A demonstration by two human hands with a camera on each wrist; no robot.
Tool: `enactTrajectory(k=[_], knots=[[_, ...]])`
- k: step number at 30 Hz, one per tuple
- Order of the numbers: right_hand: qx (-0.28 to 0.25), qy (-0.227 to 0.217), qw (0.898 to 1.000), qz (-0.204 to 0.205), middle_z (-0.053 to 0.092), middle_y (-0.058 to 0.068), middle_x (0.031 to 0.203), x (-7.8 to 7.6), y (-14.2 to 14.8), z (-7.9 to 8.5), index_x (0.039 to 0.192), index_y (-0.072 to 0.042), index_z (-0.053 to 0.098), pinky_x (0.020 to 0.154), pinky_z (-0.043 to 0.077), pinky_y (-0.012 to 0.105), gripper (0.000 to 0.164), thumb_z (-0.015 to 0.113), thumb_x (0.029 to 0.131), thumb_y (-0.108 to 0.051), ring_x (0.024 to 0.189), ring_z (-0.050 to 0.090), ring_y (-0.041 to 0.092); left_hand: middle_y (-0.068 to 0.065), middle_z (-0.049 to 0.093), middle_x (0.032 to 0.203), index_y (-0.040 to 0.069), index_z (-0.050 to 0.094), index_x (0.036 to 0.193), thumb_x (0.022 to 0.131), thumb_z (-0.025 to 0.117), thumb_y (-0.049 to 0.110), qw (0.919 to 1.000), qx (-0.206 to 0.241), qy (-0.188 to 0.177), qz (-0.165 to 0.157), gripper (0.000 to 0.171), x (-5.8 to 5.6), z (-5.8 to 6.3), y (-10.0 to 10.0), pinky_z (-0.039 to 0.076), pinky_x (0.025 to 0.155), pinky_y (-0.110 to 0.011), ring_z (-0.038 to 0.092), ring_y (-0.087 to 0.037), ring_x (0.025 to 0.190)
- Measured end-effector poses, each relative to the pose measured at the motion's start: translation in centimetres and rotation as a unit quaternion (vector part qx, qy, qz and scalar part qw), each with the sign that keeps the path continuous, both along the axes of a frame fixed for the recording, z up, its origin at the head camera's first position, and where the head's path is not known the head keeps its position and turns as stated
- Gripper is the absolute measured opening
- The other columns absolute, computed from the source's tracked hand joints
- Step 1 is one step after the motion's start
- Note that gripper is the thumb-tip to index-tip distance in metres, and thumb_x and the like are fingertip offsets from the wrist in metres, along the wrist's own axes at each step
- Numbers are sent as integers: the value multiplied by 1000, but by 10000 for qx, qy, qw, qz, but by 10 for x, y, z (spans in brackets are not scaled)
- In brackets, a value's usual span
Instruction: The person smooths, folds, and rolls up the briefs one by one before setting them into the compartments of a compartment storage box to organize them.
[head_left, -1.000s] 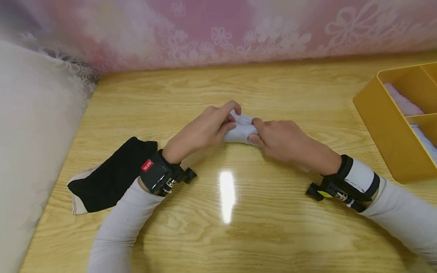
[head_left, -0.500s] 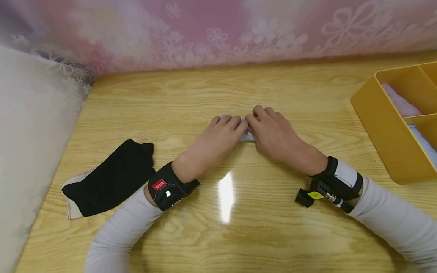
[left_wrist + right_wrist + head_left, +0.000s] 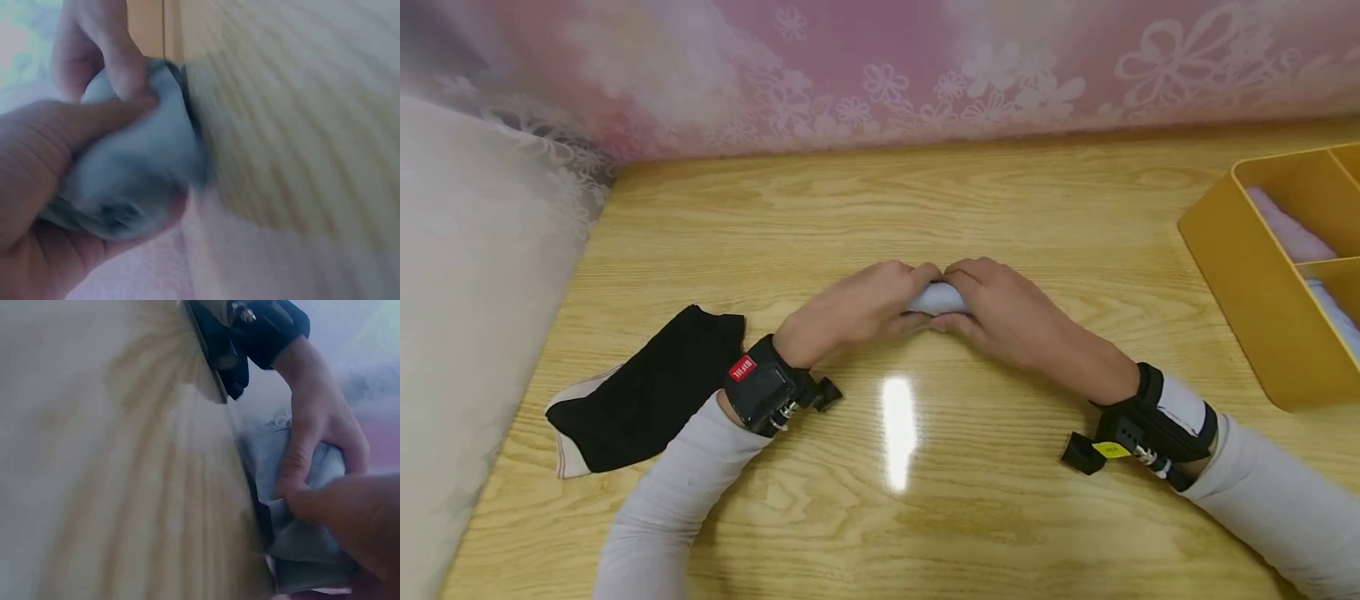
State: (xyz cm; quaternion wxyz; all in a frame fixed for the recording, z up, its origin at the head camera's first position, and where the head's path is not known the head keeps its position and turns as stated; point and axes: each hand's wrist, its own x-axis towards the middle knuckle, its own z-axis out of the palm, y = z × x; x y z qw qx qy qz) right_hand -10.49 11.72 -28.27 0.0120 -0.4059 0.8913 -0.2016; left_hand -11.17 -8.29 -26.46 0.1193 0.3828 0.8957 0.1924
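Note:
A light blue piece of clothing, rolled into a tight bundle, lies mid-table between both hands. My left hand grips its left end, thumb on the near side and fingers over the top. From the other end my right hand holds it the same way, with the fingertips of both hands nearly meeting above. Coiled layers of the roll show at one end in the left wrist view. In the right wrist view, both thumbs press on the cloth. The hands cover most of the bundle in the head view.
A folded black garment with pale edging lies left, beside the left forearm. At the right stands a yellow divided box, with a pink cloth roll and a light blue one in separate compartments. A flowered curtain borders the table's back.
Both hands have closed in on the roll; the flap of cloth visible earlier at its far side is now hidden. The fingers went over the top, then the thumbs came back to the near side.

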Motion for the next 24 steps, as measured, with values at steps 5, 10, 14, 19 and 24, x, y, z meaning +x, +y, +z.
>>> enactTrajectory(k=[5, 10, 14, 19, 24], knots=[[-144, -1295, 9884, 774, 55, 6, 101, 12, -11, 16, 122, -1, 45, 73, 45, 34, 46, 59, 96, -36, 87, 52, 18, 0, 56, 76, 8, 39, 108, 87, 74, 24, 9976, 429, -495, 234, 44, 18, 11, -9, 43, 54, -22, 54, -10, 62], [-211, -1892, 9752, 1132, 55, 0, 88, 17, -15, 39, 112, -3, 47, 68, 45, 31, 24, 55, 99, -22, 75, 52, 12, -2, 61, 82, 9, 38, 109, 85, 76, 23, 9953, 912, -20, 334, 47, 45, 26, -16, 47, 56, -23, 58, -10, 66], [-285, -1406, 9880, 569, 56, 0, 84, 24, 9, 53, 116, -3, 51, 62, 45, 29, 25, 57, 98, -18, 69, 51, 11, -4, 62, 93, 6, 39, 124, 82, 79, 24, 9913, 1184, 407, 416, 60, 53, 35, -16, 47, 58, -22, 58, -10, 68], [-179, -174, 9981, -567, 58, 4, 78, 13, 64, 78, 109, 0, 54, 63, 47, 37, 21, 62, 94, -13, 64, 53, 17, -9, 64, 100, 4, 42, 129, 84, 76, 24, 9941, 699, 616, 560, 60, 49, 33, -20, 50, 62, -27, 61, -15, 69], [911, 220, 9641, -2484, 54, 22, 75, -43, 146, 99, 104, 10, 48, 56, 42, 44, 31, 56, 97, -18, 61, 51, 35, -13, 63, 109, 0, 51, 128, 87, 73, 23, 9953, -484, 494, 677, 52, 47, 19, -25, 52, 78, -37, 62, -28, 96]])
